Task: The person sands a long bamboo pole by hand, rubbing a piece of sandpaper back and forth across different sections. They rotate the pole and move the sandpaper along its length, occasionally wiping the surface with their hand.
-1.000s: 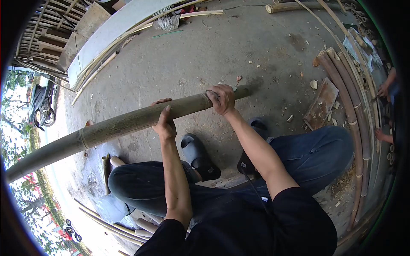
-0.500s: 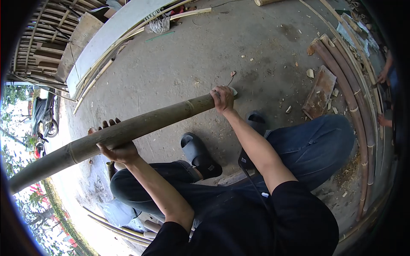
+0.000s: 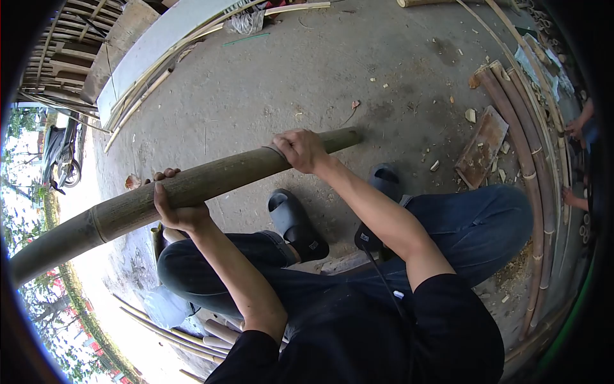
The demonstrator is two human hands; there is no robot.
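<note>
A thick greenish-brown bamboo pole [image 3: 224, 176] runs slantwise from the lower left edge of the view to the middle of the floor. My left hand [image 3: 179, 208] cradles it from below, the thumb on the near side and the fingertips showing on the far side. Farther along, my right hand [image 3: 299, 150] wraps over the top of the pole near a node, a little short of its far end. That far end sticks out beyond my right hand above the concrete. The pole's near end is cut off by the view's edge.
On the right lie long bamboo poles [image 3: 527, 166] beside a rusty block [image 3: 483, 147] and scattered chips. Another person's hands [image 3: 575, 128] show at the right edge. Thin strips and a pale board [image 3: 150, 57] lie upper left. A motorbike [image 3: 64, 157] stands far left.
My right hand has moved back along the pole, from its far end toward the middle, so the end now shows. My left hand still supports the pole, its fingers curled more.
</note>
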